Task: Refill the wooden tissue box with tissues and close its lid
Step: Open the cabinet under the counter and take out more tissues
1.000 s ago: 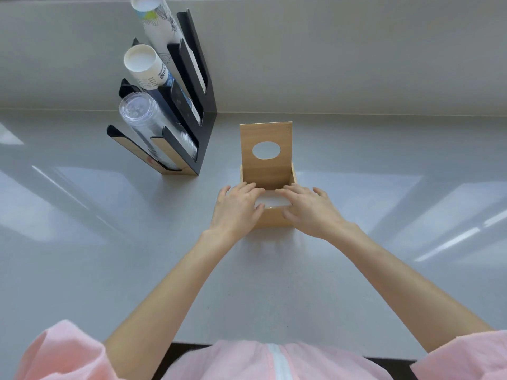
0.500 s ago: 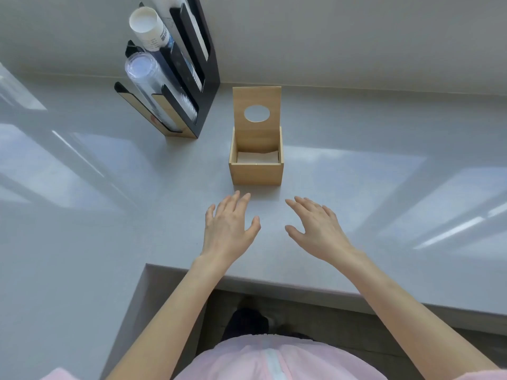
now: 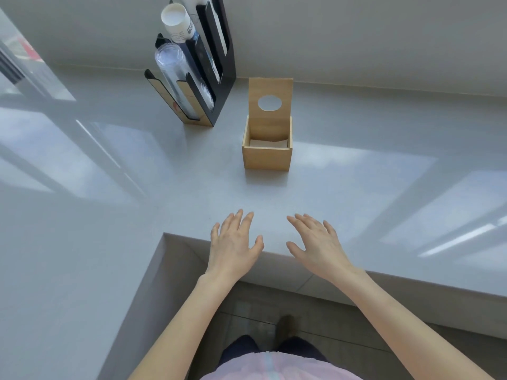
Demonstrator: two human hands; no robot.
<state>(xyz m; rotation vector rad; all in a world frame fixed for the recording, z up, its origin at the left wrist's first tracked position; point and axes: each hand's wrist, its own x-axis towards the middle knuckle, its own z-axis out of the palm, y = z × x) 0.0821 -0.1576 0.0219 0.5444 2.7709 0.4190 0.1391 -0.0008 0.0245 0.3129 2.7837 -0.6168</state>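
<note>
A square wooden tissue box (image 3: pixel 266 158) stands on the grey counter, a little right of centre. Its lid (image 3: pixel 270 89), with a round hole, stands upright at the back, hinged open. White tissues (image 3: pixel 268 144) lie low inside the box. My left hand (image 3: pixel 235 244) hovers over the counter's front edge, fingers spread, holding nothing. My right hand (image 3: pixel 318 244) is beside it, also spread and holding nothing. Both hands are well short of the box.
A black tiered holder (image 3: pixel 209 61) at the back left carries sleeves of paper cups (image 3: pixel 177 23) and clear plastic cups (image 3: pixel 175 75). The counter (image 3: pixel 82 215) wraps in an L around me, its inner edge at my hands. The wall runs behind the box.
Both hands have drawn back from the box rim toward me to the counter's front edge, leaving the tissues inside. My view has pulled back too.
</note>
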